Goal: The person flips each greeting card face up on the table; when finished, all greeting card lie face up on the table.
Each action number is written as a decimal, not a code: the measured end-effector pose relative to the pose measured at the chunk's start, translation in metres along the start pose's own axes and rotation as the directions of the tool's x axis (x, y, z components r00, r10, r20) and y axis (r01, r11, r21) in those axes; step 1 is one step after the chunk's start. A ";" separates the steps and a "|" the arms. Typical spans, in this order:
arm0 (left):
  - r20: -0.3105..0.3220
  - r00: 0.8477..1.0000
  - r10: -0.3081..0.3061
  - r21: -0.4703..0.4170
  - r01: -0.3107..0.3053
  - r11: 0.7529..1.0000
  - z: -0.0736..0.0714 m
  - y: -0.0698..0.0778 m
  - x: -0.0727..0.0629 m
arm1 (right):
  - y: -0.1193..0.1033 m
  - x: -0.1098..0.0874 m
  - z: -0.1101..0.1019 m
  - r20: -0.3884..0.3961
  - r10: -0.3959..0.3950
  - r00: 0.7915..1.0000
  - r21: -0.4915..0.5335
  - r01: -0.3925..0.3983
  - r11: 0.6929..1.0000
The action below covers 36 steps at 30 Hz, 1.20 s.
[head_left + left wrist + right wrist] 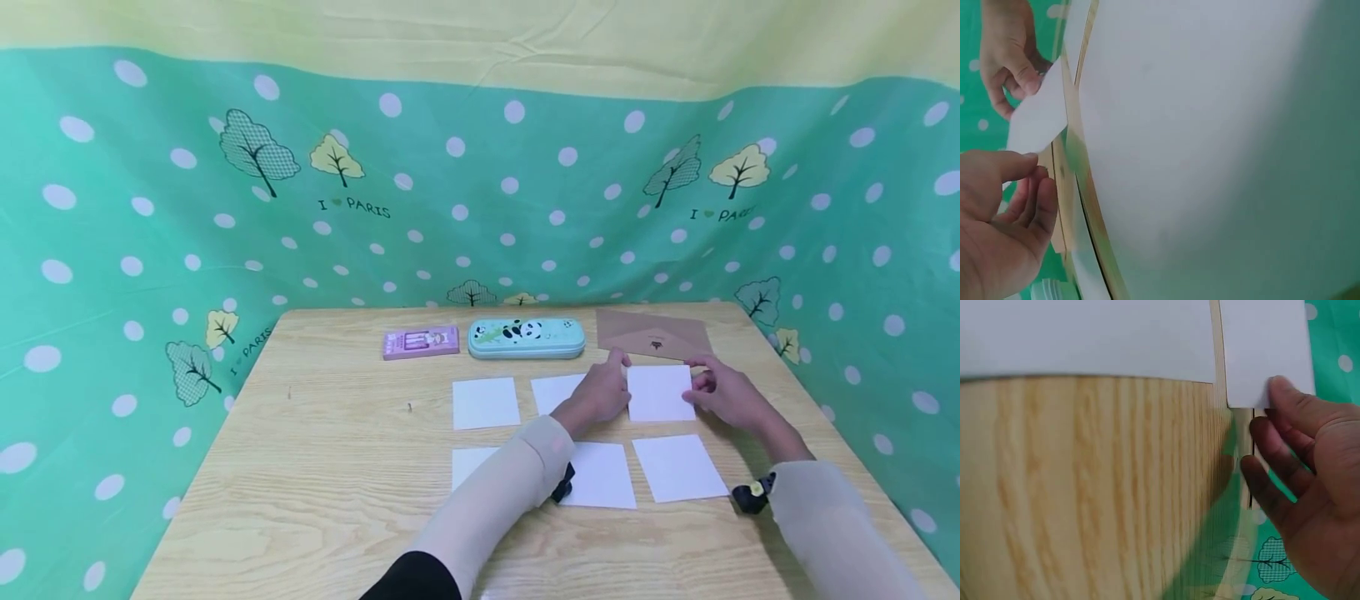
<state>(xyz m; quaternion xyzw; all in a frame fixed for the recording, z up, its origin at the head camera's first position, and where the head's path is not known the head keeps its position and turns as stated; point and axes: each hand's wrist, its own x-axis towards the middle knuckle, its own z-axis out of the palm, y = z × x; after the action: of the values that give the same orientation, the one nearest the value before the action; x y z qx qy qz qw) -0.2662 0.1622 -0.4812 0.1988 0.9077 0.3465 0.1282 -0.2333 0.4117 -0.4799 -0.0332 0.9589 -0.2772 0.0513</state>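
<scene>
Both hands are at a square white card [660, 393], at the right end of the far row of cards. My left hand [600, 390] pinches its left edge, thumb and fingertips meeting at a corner in the left wrist view. On the opposite edge, my right hand [726, 398] grips it with the thumb [1294, 403] on the face and fingers behind. In the left wrist view the card [1041, 115] looks tilted up off the table. Nearest below it lies another white card [678, 468]. The left forearm partly covers two near-row cards [602, 475].
A brown envelope [651, 330] lies behind the held card. Left of it are a light blue panda pencil case [527, 340] and a purple box [422, 342]. Other white cards [485, 403] lie on the wooden table [315, 475]. Green dotted cloth [480, 183] surrounds the table.
</scene>
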 end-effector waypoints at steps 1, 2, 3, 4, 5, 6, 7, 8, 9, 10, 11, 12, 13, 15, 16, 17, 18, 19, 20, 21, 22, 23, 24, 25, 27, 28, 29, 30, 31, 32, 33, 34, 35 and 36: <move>-0.008 1.000 0.002 -0.004 -0.002 1.000 -0.001 0.000 0.000 | 0.000 0.000 0.000 -0.014 -0.002 1.000 -0.011 0.002 1.000; -0.018 1.000 0.008 -0.007 -0.008 1.000 -0.002 0.000 0.000 | 0.000 -0.001 0.000 -0.028 -0.008 1.000 -0.023 0.007 1.000; -0.026 1.000 0.013 -0.014 -0.014 1.000 -0.004 0.000 0.000 | 0.000 -0.002 -0.001 -0.044 -0.012 0.999 -0.029 0.010 1.000; -0.032 0.999 0.019 -0.021 -0.020 1.000 -0.005 0.000 0.001 | 0.000 -0.003 -0.001 -0.061 -0.013 0.998 -0.037 0.010 0.999; -0.038 0.999 0.025 -0.029 -0.026 0.999 -0.006 0.000 0.001 | 0.000 -0.004 -0.001 -0.076 -0.012 0.997 -0.039 0.009 0.999; -0.043 0.998 0.035 -0.035 -0.036 0.999 -0.008 0.000 0.001 | 0.000 -0.005 -0.002 -0.092 -0.015 0.996 -0.037 0.012 0.999; -0.049 0.997 0.052 -0.024 -0.054 0.998 -0.009 0.000 0.001 | 0.000 -0.005 -0.002 -0.106 -0.018 0.994 -0.033 0.015 0.999; -0.053 0.996 0.075 -0.013 -0.076 0.997 -0.010 -0.001 0.001 | 0.000 -0.006 -0.002 -0.115 -0.018 0.993 -0.019 0.016 1.000; -0.055 0.994 0.097 0.002 -0.097 0.995 -0.012 -0.001 0.001 | 0.001 -0.006 -0.002 -0.119 -0.020 0.993 -0.004 0.019 1.000; -0.057 0.991 0.121 0.020 -0.120 0.993 -0.013 -0.002 0.001 | 0.001 -0.007 -0.003 -0.119 -0.021 0.993 0.013 0.023 1.000; -0.057 0.988 0.142 0.042 -0.139 0.989 -0.014 -0.002 0.001 | 0.001 -0.008 -0.003 -0.114 -0.021 0.993 0.036 0.025 0.999; -0.055 0.986 0.157 0.060 -0.154 0.986 -0.015 -0.003 0.000 | 0.001 -0.008 -0.004 -0.106 -0.020 0.994 0.067 0.028 0.997; -0.052 0.984 0.168 0.077 -0.164 0.983 -0.016 -0.003 0.000 | 0.001 -0.009 -0.004 -0.089 -0.024 0.996 0.114 0.034 0.993; -0.049 0.985 0.164 0.080 -0.160 0.984 -0.017 -0.005 -0.001 | 0.000 -0.010 -0.005 -0.049 -0.025 0.998 0.191 0.034 0.981; -0.048 0.986 0.157 0.082 -0.153 0.985 -0.017 -0.006 -0.002 | -0.001 -0.010 -0.006 -0.025 -0.018 1.000 0.226 0.023 0.974; -0.047 0.988 0.148 0.088 -0.144 0.986 -0.018 -0.007 -0.002 | -0.001 -0.010 -0.006 -0.004 -0.013 1.000 0.253 0.014 0.967; -0.046 0.989 0.144 0.097 -0.139 0.986 -0.018 -0.008 -0.002 | -0.001 -0.011 -0.005 0.010 -0.009 1.000 0.268 0.006 0.964; -0.043 0.989 0.145 0.108 -0.139 0.984 -0.018 -0.010 -0.002 | -0.001 -0.011 -0.005 0.025 -0.001 1.000 0.268 -0.005 0.963; -0.037 0.989 0.141 0.115 -0.136 0.984 -0.018 -0.011 -0.002 | -0.001 -0.011 -0.005 0.037 0.015 0.999 0.248 -0.023 0.968; -0.025 0.990 0.141 0.124 -0.137 0.983 -0.018 -0.012 -0.002 | -0.001 -0.010 -0.004 0.047 0.027 0.999 0.228 -0.037 0.973; -0.008 0.990 0.143 0.134 -0.141 0.981 -0.017 -0.012 -0.002 | 0.000 -0.010 -0.004 0.051 0.036 0.998 0.204 -0.046 0.978; 0.014 0.989 0.144 0.144 -0.144 0.979 -0.017 -0.013 -0.002 | 0.001 -0.010 -0.003 0.053 0.042 0.998 0.182 -0.051 0.982; 0.037 0.989 0.145 0.154 -0.149 0.977 -0.016 -0.014 -0.002 | 0.002 -0.009 -0.002 0.058 0.048 0.997 0.162 -0.057 0.985; 0.060 0.988 0.141 0.159 -0.149 0.976 -0.015 -0.014 -0.002 | 0.003 -0.008 -0.001 0.064 0.051 0.997 0.147 -0.060 0.987; 0.097 0.986 0.133 0.167 -0.147 0.975 -0.013 -0.015 -0.002 | 0.004 -0.007 0.001 0.071 0.038 0.997 0.119 -0.046 0.992; 0.112 0.986 0.124 0.170 -0.142 0.975 -0.013 -0.015 -0.003 | 0.004 -0.006 0.002 0.075 0.027 0.997 0.109 -0.035 0.993; 0.123 0.986 0.116 0.168 -0.136 0.976 -0.012 -0.015 -0.004 | 0.004 -0.004 0.004 0.079 0.019 0.997 0.099 -0.026 0.995; 0.128 0.985 0.111 0.168 -0.132 0.977 -0.012 -0.015 -0.004 | 0.003 -0.003 0.005 0.082 0.008 0.997 0.086 -0.015 0.996; 0.132 0.986 0.103 0.162 -0.124 0.979 -0.011 -0.015 -0.005 | 0.003 -0.002 0.006 0.083 -0.001 0.997 0.072 -0.005 0.997; 0.137 0.986 0.096 0.155 -0.117 0.981 -0.011 -0.015 -0.006 | 0.002 -0.002 0.007 0.083 -0.010 0.996 0.053 0.005 0.999; 0.142 0.986 0.090 0.152 -0.111 0.982 -0.011 -0.014 -0.006 | 0.002 -0.001 0.008 0.083 -0.015 0.996 0.039 0.011 0.999; 0.146 0.986 0.083 0.150 -0.104 0.983 -0.010 -0.014 -0.006 | 0.001 0.000 0.009 0.083 -0.018 0.996 0.028 0.015 0.999; 0.148 0.986 0.081 0.153 -0.104 0.983 -0.010 -0.014 -0.007 | 0.001 0.000 0.009 0.081 -0.019 0.997 0.019 0.018 1.000; 0.151 0.985 0.082 0.162 -0.107 0.981 -0.009 -0.013 -0.007 | 0.000 0.000 0.010 0.080 -0.019 0.997 0.010 0.018 1.000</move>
<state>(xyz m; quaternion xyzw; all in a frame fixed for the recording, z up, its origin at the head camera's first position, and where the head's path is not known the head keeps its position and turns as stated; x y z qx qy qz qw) -0.2672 0.1447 -0.4828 0.2763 0.9119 0.2585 0.1591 -0.2322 0.4063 -0.4885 -0.0528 0.9544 -0.2805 0.0876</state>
